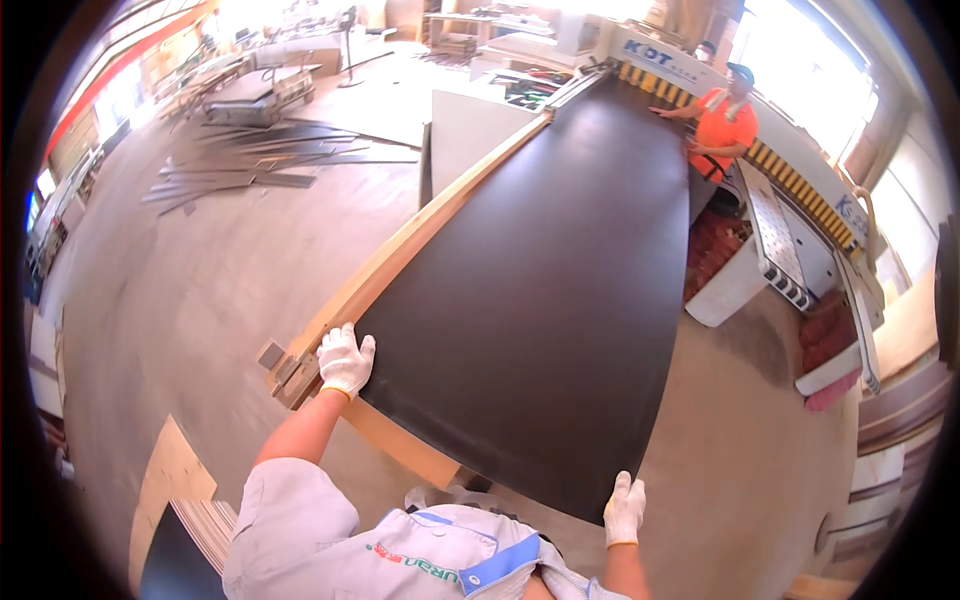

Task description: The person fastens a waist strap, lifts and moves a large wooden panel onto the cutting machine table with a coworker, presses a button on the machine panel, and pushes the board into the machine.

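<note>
A long, dark brown panel (530,280) stretches away from me, its surface smooth and slightly shiny. My left hand (346,362), in a white knit glove, rests at the panel's near left corner with its fingers stretched out and the thumb apart. It lies beside a light wooden rail (420,235) that runs along the panel's left edge. At the near right corner, my right hand (625,510), also gloved, grips the panel's edge; the undersides of its fingers are hidden. A co-worker in an orange shirt (725,125) stands at the far right end with hands at the panel.
Behind the panel's far end stands a large machine with a yellow-and-black striped guard (800,185). Its white side table (775,235) extends at the right. Dark strips (260,165) lie scattered on the floor at the left. Stacked boards (200,530) are close by my left side.
</note>
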Available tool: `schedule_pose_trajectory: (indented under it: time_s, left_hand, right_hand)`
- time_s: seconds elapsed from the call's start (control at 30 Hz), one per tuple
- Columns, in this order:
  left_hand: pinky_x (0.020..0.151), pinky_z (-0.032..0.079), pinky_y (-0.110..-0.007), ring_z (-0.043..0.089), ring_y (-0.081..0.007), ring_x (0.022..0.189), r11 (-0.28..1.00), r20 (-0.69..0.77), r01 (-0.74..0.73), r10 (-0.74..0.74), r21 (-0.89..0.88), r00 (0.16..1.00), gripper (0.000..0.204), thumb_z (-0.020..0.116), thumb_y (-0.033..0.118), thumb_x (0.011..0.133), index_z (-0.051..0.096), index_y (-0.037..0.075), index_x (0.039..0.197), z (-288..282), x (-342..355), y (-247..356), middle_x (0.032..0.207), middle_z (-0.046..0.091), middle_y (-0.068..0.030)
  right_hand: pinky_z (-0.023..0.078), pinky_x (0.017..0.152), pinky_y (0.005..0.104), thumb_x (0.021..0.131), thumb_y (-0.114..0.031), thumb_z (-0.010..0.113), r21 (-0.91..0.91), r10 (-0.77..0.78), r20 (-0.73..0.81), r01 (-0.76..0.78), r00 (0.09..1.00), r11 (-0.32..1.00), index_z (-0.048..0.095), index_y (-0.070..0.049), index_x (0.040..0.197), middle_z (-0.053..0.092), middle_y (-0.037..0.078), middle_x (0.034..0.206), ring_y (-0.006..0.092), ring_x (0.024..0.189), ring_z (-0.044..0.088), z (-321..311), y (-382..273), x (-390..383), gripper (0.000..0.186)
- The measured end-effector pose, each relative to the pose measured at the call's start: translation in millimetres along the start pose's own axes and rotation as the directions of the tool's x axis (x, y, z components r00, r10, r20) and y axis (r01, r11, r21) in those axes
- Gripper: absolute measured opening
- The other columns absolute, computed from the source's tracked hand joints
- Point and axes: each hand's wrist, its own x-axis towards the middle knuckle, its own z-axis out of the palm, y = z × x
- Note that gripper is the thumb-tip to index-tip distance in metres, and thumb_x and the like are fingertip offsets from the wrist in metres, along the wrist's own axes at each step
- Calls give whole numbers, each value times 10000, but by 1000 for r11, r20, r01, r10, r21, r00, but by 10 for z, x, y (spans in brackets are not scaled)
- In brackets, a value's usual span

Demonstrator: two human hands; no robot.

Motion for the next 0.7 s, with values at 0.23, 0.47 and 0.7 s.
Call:
schedule_pose_trajectory:
  time_s: [0.23, 0.47, 0.7]
  left_hand:
    - [1066, 527, -587, 685, -414, 1276, 1000, -31, -18, 18, 6, 999, 652, 673, 527, 1083, 677, 16, 1488, 39, 11, -4, 1340, 723, -209]
    - [1063, 530, -584, 685, -414, 1270, 1000, -43, -11, 11, -9, 999, 645, 690, 521, 1074, 685, 18, 1478, 23, -39, -8, 1330, 725, -211]
    - [1066, 540, -577, 696, -403, 1277, 1000, -9, 19, -19, 13, 1000, 662, 684, 564, 1071, 691, 37, 1472, 3, 0, -4, 1328, 732, -204]
  right_hand:
    - [586, 976, 434, 1191, -435, 634, 531, 147, 307, -297, 940, 793, 717, 104, 1305, 789, 177, 1196, 284, 1048, 733, -46, 265, 152, 558]
    - [623, 1151, 518, 1187, -422, 685, 653, 192, 550, -562, 813, 507, 691, 81, 1461, 773, 189, 1428, 350, 1255, 765, -235, -34, 50, 573]
    - [622, 1160, 520, 1202, -427, 652, 665, 125, 619, -602, 776, 443, 689, 51, 1465, 773, 180, 1436, 348, 1278, 763, -155, 266, 212, 546]
